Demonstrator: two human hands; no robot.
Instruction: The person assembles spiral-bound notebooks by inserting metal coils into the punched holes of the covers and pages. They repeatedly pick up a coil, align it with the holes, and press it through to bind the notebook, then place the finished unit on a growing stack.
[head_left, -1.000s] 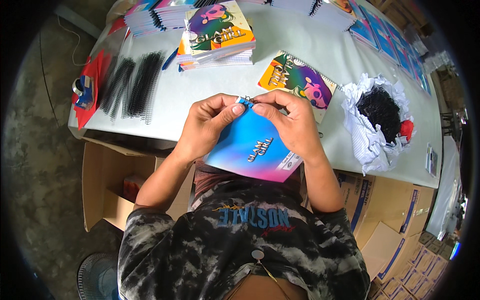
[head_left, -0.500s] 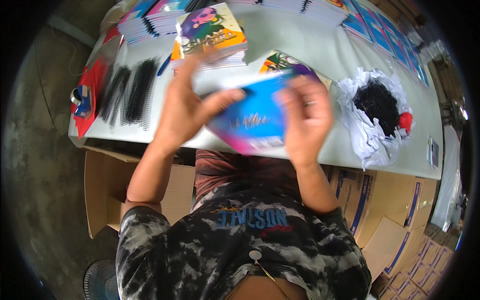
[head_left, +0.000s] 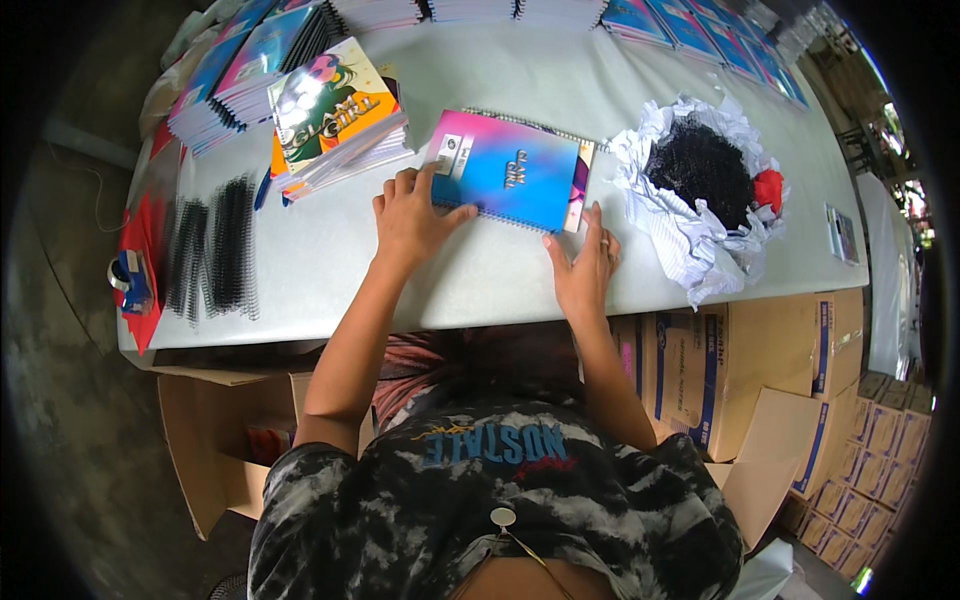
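Observation:
In front of me a blue and pink spiral notebook (head_left: 510, 175) lies back cover up on the table, on top of another spiral-bound notebook (head_left: 579, 208) whose patterned edge shows at the right and along the far side. At its near left corner rests my left hand (head_left: 408, 215), open, thumb and fingers apart and touching the notebook's edge. My right hand (head_left: 588, 265) is at the near right corner, its thumb and forefinger spread around the corner and the other fingers curled. Neither hand wraps round the notebooks.
A stack of notebooks (head_left: 335, 115) stands left, beside a blue pen (head_left: 263, 188). Black spiral coils (head_left: 232, 250) lie farther left, near a tape dispenser (head_left: 132, 280). Crumpled paper (head_left: 690, 262) holds a tangled black heap (head_left: 700, 170) at right. More notebooks (head_left: 700, 30) line the far edge; cartons (head_left: 770, 345) stand below.
The blue notebook went from being held up between both hands to lying on the other notebook. Both hands lowered and loosened around it. The view shifted slightly.

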